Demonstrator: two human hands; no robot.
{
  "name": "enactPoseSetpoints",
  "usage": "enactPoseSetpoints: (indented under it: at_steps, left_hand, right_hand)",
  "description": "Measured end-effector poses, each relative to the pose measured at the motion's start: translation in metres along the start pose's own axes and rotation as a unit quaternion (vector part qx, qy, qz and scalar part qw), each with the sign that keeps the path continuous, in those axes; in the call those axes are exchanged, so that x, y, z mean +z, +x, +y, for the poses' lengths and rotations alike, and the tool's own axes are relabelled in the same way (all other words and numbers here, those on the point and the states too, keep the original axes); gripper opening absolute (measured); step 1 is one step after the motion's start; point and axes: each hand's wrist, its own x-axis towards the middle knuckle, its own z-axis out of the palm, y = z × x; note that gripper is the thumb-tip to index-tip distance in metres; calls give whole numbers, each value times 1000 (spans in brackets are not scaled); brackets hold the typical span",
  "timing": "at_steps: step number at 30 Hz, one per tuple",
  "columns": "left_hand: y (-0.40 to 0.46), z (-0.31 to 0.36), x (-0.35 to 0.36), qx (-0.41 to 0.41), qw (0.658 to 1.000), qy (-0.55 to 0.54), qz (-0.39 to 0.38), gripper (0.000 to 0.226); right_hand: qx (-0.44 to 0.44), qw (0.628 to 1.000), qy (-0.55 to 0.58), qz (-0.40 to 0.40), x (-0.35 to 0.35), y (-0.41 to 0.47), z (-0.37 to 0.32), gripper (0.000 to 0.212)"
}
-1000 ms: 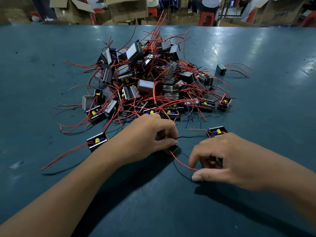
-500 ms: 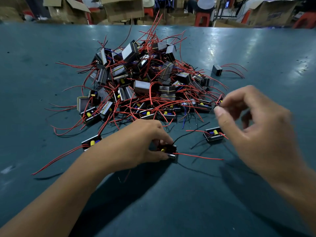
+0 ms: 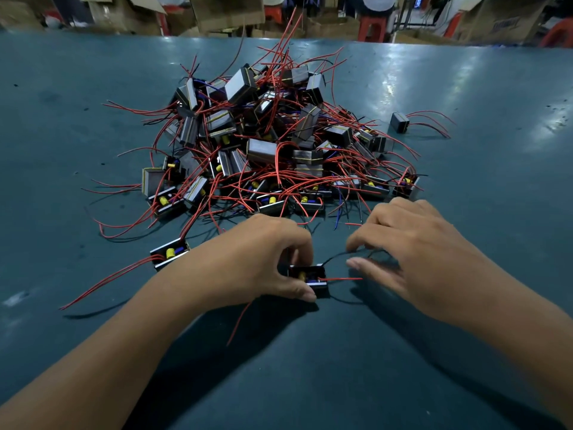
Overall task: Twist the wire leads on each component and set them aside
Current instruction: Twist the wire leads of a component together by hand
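My left hand (image 3: 260,259) grips a small black component (image 3: 308,276) with a yellow part inside, holding it down on the green table (image 3: 310,367). A red lead (image 3: 341,278) and a black lead (image 3: 333,257) run out of it to the right. My right hand (image 3: 415,259) is just right of it, thumb and forefinger closing round the black lead; the motion blur there leaves the contact unclear. Another red lead trails from under my left hand toward me. A big pile of like components with red wires (image 3: 279,144) lies behind.
One component (image 3: 170,253) with long red leads lies left of my left hand. Another one (image 3: 399,121) sits apart at the pile's right rear. Cardboard boxes (image 3: 226,10) and red stools stand beyond the table's far edge.
My right hand has come down from its raised position and moved left to the leads beside the component. My left hand has kept its hold on the component.
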Motion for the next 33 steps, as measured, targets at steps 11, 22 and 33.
enactPoseSetpoints:
  at_steps: [11,22,33]
  left_hand:
    - [-2,6,1,16,999,-27,-23,41]
    - [3,9,11,35,993,-113,12,16]
    - [4,7,11,109,989,-100,0,7]
  right_hand:
    - [-15,997,56,49,0,1,-6,16]
    - [-161,985,-40,40,-23,-10,-3,19]
    - [-78,996,18,26,-6,-4,20,14]
